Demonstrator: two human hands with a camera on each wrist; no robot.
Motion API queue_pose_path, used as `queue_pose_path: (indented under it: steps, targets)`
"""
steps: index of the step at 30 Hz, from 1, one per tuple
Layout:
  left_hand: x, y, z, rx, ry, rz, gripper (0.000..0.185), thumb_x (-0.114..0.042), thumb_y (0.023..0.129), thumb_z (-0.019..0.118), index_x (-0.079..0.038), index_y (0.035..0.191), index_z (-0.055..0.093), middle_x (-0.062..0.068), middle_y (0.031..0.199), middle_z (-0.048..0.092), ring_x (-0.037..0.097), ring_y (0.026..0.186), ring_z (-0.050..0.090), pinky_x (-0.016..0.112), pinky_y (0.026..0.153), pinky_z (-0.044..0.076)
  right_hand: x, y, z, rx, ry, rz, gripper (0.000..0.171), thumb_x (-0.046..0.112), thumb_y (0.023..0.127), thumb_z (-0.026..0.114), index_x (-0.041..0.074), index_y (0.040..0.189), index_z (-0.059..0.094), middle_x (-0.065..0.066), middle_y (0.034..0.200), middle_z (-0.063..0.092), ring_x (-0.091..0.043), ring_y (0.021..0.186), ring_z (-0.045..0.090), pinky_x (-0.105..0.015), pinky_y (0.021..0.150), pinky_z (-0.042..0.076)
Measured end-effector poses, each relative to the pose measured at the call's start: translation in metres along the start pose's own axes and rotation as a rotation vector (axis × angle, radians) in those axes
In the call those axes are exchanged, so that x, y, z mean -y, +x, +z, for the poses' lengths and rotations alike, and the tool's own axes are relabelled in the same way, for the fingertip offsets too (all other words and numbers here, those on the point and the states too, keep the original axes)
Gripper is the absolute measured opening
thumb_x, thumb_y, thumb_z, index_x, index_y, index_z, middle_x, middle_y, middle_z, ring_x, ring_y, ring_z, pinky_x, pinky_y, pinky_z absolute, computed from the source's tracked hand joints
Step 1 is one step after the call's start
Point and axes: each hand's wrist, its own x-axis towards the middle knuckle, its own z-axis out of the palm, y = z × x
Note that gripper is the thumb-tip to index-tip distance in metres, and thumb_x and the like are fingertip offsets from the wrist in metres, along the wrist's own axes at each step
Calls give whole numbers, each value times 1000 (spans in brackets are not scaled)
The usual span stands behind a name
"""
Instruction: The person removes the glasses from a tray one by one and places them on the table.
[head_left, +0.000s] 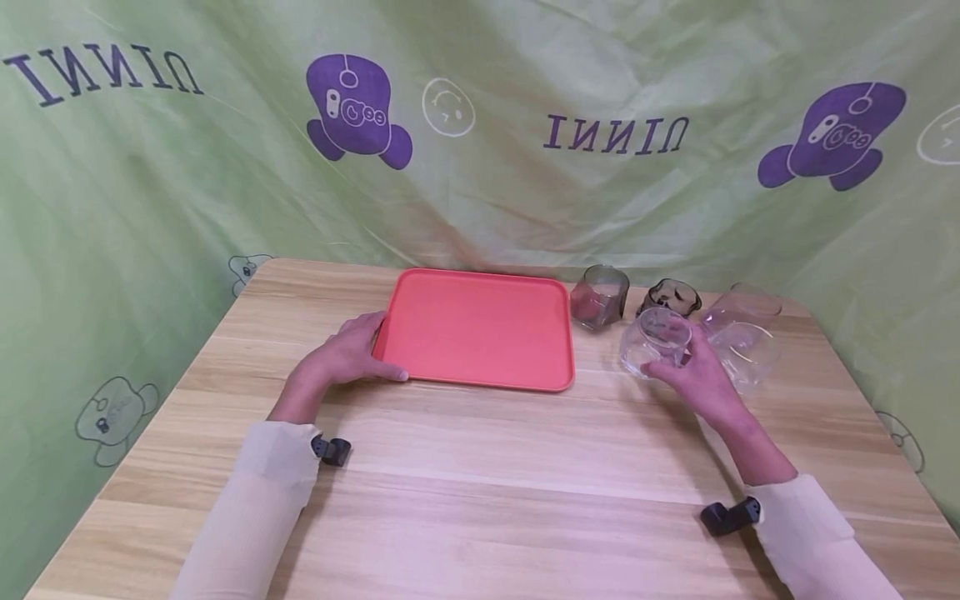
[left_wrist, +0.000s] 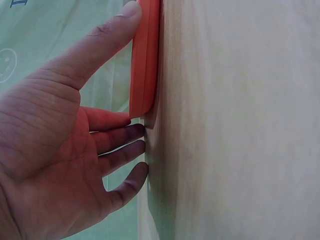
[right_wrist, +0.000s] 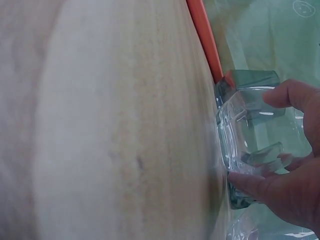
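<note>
Nearest you, your left hand [head_left: 351, 357] lies relaxed and flat at the tray's [head_left: 480, 329] nine o'clock edge, thumb on the rim, holding nothing. At three o'clock of the tray, your right hand [head_left: 693, 375] grasps a clear glass [head_left: 655, 342]. Crowded glasses [head_left: 738, 333] behind could get knocked. The right wrist view shows fingers wrapping the glass, possibly still touching the table [head_left: 480, 492].

Wooden table [head_left: 480, 492] with tray [head_left: 480, 329], glasses [head_left: 738, 333]
</note>
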Motion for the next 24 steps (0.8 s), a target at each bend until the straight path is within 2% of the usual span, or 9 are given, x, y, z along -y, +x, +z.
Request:
queue_pose_path:
  steps: [6, 18, 24]
  targets:
    - [-1, -1, 0, 3, 4, -3, 111, -40, 76, 91, 3, 158, 30, 23, 152, 44, 41, 137, 36, 60, 112, 34, 0, -1, -2, 28, 13, 9, 96, 15, 91, 78, 5, 162, 14, -32, 157, 33, -57, 135, 40, -69, 103, 40]
    - [0, 0, 0, 2, -10, -3, 113, -41, 76, 91, 2, 159, 28, 23, 152, 43, 41, 137, 36, 60, 111, 34, 0, -1, -2, 38, 40, -15, 98, 12, 91, 79, 7, 162, 12, -33, 154, 35, -58, 134, 41, -66, 104, 40]
    - [-1, 0, 0, 3, -15, 2, 111, -41, 76, 91, 1, 158, 30, 23, 151, 44, 41, 135, 37, 60, 110, 35, 2, -3, -4, 33, 21, -22, 98, 14, 92, 78, 7, 162, 10, -32, 153, 36, -58, 132, 42, -68, 102, 40]
